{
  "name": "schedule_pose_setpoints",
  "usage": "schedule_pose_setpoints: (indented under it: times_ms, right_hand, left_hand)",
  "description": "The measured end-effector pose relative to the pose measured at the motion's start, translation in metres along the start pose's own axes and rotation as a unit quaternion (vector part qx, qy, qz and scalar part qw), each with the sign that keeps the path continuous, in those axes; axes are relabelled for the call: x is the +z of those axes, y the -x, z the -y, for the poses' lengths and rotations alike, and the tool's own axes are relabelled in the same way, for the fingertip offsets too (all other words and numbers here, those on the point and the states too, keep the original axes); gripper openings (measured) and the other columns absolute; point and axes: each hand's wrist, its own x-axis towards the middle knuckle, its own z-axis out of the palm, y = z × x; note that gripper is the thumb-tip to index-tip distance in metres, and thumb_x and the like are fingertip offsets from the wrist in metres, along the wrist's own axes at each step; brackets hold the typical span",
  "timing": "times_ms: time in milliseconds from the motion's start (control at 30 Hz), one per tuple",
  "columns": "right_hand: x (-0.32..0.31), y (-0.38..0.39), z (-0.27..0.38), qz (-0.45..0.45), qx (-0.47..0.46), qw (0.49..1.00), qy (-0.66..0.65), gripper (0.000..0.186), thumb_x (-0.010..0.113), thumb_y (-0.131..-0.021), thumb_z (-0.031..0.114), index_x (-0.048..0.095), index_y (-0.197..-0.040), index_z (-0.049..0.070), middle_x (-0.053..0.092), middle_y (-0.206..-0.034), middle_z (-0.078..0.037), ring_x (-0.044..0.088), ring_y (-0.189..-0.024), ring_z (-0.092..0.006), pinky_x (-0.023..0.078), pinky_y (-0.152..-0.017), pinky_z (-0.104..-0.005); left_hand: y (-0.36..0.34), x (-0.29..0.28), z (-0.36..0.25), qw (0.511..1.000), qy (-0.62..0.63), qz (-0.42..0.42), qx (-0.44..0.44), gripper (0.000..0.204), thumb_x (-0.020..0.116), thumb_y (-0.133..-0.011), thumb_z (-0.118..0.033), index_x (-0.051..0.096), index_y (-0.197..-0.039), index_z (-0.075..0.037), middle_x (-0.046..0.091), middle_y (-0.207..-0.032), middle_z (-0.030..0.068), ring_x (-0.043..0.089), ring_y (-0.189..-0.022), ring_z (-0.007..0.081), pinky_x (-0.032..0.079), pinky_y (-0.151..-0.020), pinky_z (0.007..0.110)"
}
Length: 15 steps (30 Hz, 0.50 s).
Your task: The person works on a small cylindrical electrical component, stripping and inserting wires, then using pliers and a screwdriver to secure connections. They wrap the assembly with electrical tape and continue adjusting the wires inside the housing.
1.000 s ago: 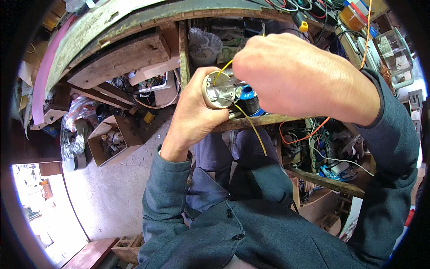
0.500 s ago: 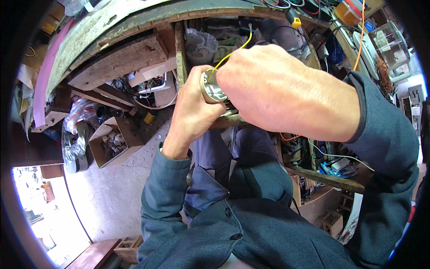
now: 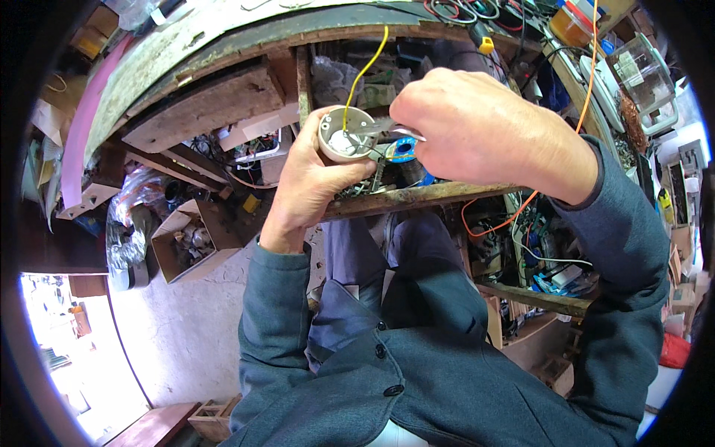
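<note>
My left hand (image 3: 309, 167) is wrapped round a round, off-white plastic housing (image 3: 325, 138), its open mouth tilted up toward me. A yellow wire (image 3: 362, 73) rises out of the housing and bends away over the drawer. In my right hand (image 3: 477, 123) is a slim silvery metal tool (image 3: 383, 127) that looks like tweezers. Its tip reaches into the housing's mouth, close to the base of the yellow wire. The fingers of my right hand are curled, and part of the tool is hidden behind them. Just beyond the housing lies a blue spool (image 3: 403, 149).
The workbench edge (image 3: 246, 46) runs across the far side, with an open, cluttered drawer under my hands. Its wooden front rail (image 3: 417, 200) crosses above my knees. An orange cord (image 3: 588, 89) hangs at the right. A cardboard box (image 3: 195, 242) stands at the left.
My right hand has drawn back slightly from the housing, uncovering its mouth and the metal tool. The housing has tilted toward me, and the yellow wire's free end has shifted left and up.
</note>
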Motion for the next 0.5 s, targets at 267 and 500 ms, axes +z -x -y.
schedule_pose_setpoints:
  times_ms: [267, 500]
  right_hand:
    - [-0.0037, -0.0014, -0.0031, -0.005, 0.008, 1.000, 0.014, 0.018, 0.066, -0.077, 0.003, 0.073, -0.091, -0.004, 0.073, -0.092, -0.025, 0.072, -0.095, -0.0459, 0.059, -0.083, -0.0531]
    - [-0.0055, -0.0004, 0.0010, -0.004, 0.011, 1.000, 0.027, 0.018, 0.065, -0.076, 0.003, 0.073, -0.090, -0.004, 0.074, -0.091, -0.024, 0.073, -0.093, -0.0451, 0.059, -0.082, -0.0524]
  left_hand:
    - [-0.0015, -0.0033, 0.0003, 0.998, 0.060, 0.026, 0.002, 0.078, 0.089, -0.079, 0.004, 0.052, -0.148, 0.000, 0.067, -0.135, 0.0078, 0.066, -0.123, 0.0184, 0.052, -0.110, 0.034]
    - [-0.0012, -0.0062, -0.0010, 0.997, 0.072, 0.024, -0.006, 0.077, 0.088, -0.083, -0.002, 0.049, -0.148, 0.002, 0.067, -0.135, 0.0131, 0.068, -0.122, 0.0222, 0.053, -0.110, 0.036]
